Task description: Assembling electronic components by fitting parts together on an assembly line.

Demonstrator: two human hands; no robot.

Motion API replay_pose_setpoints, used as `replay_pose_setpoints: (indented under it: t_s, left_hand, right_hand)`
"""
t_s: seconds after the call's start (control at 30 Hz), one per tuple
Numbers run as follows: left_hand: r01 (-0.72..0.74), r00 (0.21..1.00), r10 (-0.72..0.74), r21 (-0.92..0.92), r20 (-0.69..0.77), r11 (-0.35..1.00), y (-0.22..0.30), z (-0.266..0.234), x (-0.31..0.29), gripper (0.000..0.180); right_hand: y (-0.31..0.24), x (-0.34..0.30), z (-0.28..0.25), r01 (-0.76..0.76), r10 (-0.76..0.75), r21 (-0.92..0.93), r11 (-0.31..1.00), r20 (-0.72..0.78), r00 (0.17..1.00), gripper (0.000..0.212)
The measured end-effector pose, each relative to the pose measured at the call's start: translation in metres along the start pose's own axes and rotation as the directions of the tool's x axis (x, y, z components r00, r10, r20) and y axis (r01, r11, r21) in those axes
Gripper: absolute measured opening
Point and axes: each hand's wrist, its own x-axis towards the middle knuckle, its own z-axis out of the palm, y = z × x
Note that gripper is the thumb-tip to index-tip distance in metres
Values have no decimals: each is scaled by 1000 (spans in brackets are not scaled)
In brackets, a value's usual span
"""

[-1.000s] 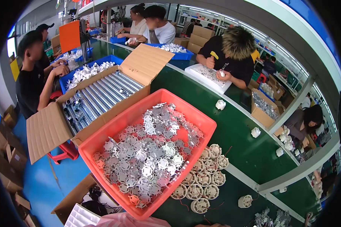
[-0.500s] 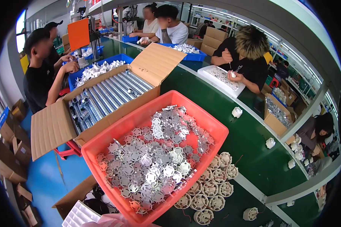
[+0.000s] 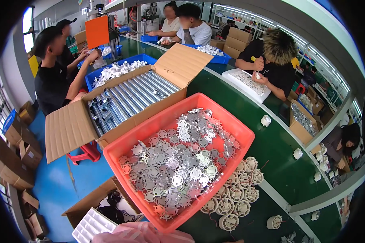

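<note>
Neither of my hands can be made out. Pink striped cloth (image 3: 144,234) that I wear shows at the lower edge, beside the near corner of a red plastic bin (image 3: 229,121). A heap of thin, silvery, notched metal discs (image 3: 174,166) fills much of the bin. To its right, cream round parts with spoked tops and red wires (image 3: 229,222) cluster on the green table (image 3: 215,91). A similar single part (image 3: 274,222) stands apart from them.
An open carton (image 3: 65,131) of metal tubes (image 3: 129,97) stands behind the bin. A white tray (image 3: 94,227) and a carton with black cables (image 3: 113,206) sit lower left. Across the table, a person (image 3: 267,65) works over a white foam tray (image 3: 245,83). A metal frame (image 3: 328,202) crosses at right.
The whole view has shifted, so the bin, carton and table sit farther right. More of the pink cloth and white tray shows. The person across holds a yellow-handled tool now visible.
</note>
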Motion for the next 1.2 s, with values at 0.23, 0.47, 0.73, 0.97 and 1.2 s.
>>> replay_pose_setpoints:
  t_s: [0.23,0.47,0.73,0.97,1.2]
  left_hand:
    - [-117,992,120,-66,33,991,15,-11,7,35]
    - [-64,994,66,26,-88,998,63,-43,8,16]
    - [-18,1000,6,-702,-19,712,94,-66,10,21]
    - [209,977,-64,-976,205,68,93,-46,-6,29]
    - [256,967,19,-966,256,-35,84,-45,-23,24]
  right_hand:
    - [-17,-23,19,556,-555,-635,537,231,799,46]
    - [-57,-56,-1,453,-429,-487,747,168,888,61]
    - [-87,-62,16,550,-403,-325,769,422,812,59]
    - [-80,-77,17,538,-395,-293,790,427,813,58]
    - [-73,-84,20,603,-450,-330,727,434,780,58]
